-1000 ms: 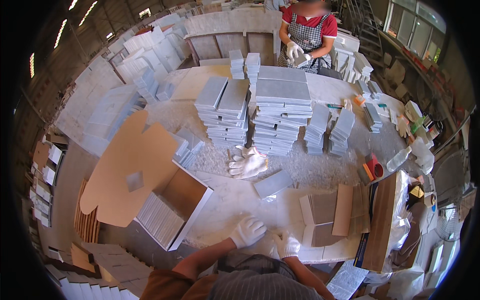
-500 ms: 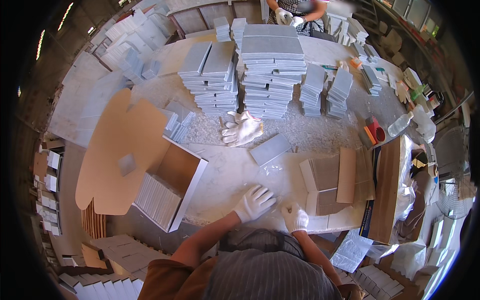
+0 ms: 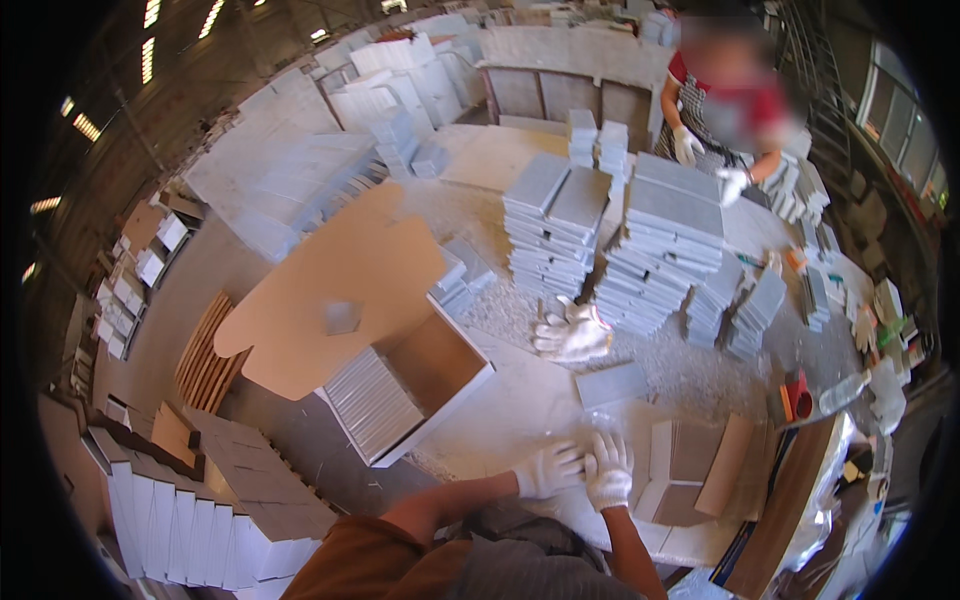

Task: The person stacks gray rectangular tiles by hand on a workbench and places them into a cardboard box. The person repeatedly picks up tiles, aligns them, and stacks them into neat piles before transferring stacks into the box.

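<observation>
"Anything in those gloved hands?"
"Nothing I can see. The left hand [image 3: 549,470] and right hand [image 3: 608,472] sit side by side over the table [image 3: 520,395], fingers straightened."
"And the grey tile [image 3: 611,386]?"
"Flat on the table just beyond them; the open box [image 3: 450,350] stands to their left."

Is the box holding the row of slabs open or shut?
The box is open: its brown lid is folded back, exposing the slabs and bare brown interior beside them.
</observation>
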The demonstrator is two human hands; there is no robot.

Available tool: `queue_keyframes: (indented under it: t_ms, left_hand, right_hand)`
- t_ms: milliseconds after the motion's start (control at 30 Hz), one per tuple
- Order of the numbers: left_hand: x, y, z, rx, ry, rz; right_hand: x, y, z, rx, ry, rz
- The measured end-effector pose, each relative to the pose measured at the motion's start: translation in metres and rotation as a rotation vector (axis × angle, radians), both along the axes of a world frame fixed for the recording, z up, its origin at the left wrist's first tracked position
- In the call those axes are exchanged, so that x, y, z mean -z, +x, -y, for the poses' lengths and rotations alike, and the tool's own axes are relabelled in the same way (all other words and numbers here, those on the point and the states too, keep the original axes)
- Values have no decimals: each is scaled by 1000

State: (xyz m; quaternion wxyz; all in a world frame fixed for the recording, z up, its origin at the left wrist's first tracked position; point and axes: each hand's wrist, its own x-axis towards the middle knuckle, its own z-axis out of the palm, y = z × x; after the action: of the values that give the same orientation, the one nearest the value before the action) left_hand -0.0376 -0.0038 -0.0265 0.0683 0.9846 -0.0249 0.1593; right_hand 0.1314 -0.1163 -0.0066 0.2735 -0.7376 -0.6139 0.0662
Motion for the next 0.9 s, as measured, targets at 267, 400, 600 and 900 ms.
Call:
queue_keyframes:
  t_ms: [267, 400, 600, 900]
  left_hand:
    - [-5, -33, 9, 53, -96, -3]
    - [-26, -70, 7, 102, -172, -117]
    - [-21, -96, -5, 125, -57, -111]
    - [-14, -96, -14, 205, -132, -37]
  right_hand:
    - [10, 6, 0, -29, -86, 133]
    - [9, 3, -2, -4, -37, 212]
    - [9, 2, -7, -18, -24, 204]
    - [0, -3, -6, -12, -98, 176]
